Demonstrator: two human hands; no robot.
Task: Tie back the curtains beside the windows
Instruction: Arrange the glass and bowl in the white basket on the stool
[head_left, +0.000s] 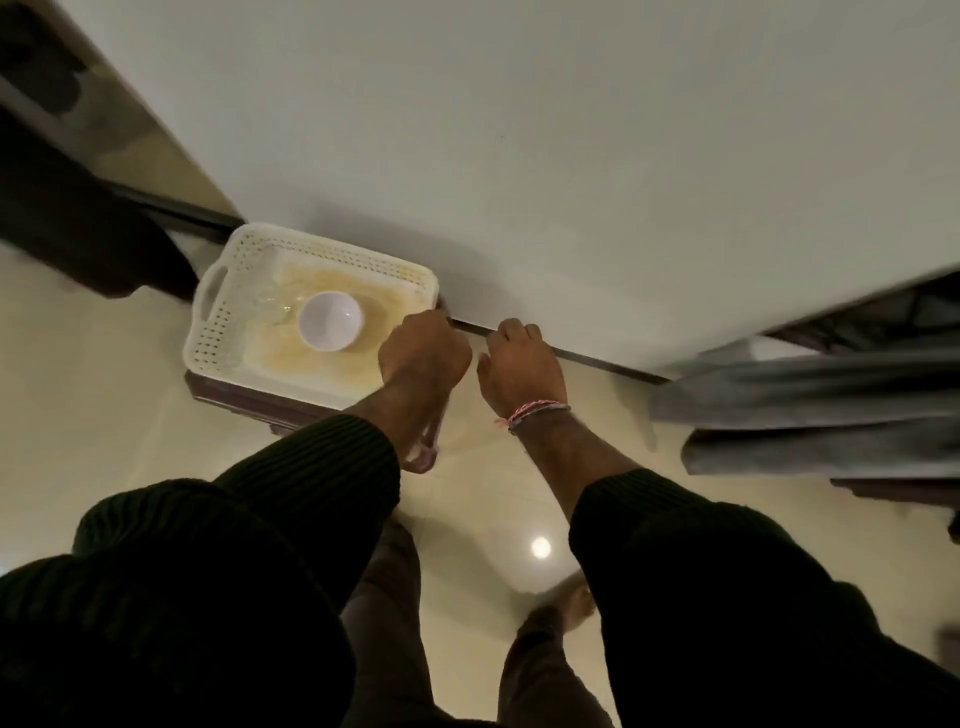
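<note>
Sleeves: dark ribbed cuffs pushed up the forearms — probably to keep the wrists free for tying.
Left grip: fingers curled into a closed grip; a pale looped band hangs under the wrist and seems to run up into the palm, so I judge it is held there as the tie-back, though the hold itself is hidden behind the knuckles.
Right grip: fingers curled, knuckles toward the wall; whether it pinches anything cannot be told. A red-and-white thread bracelet sits just behind it.
Left of the left grip: a white perforated plastic basket on a low dark table, pushed against the wall; inside it lies a white bowl.
Right of the right grip, well apart: grey curtain bunched in folds — the task's thing, untouched.
Beyond both grips: plain white wall with a dark skirting strip at its foot.
Far left: a dark frame edge, blurred.
Stage, as a judgement: band in hand, curtain not yet gathered; next comes a reach rightward.
</note>
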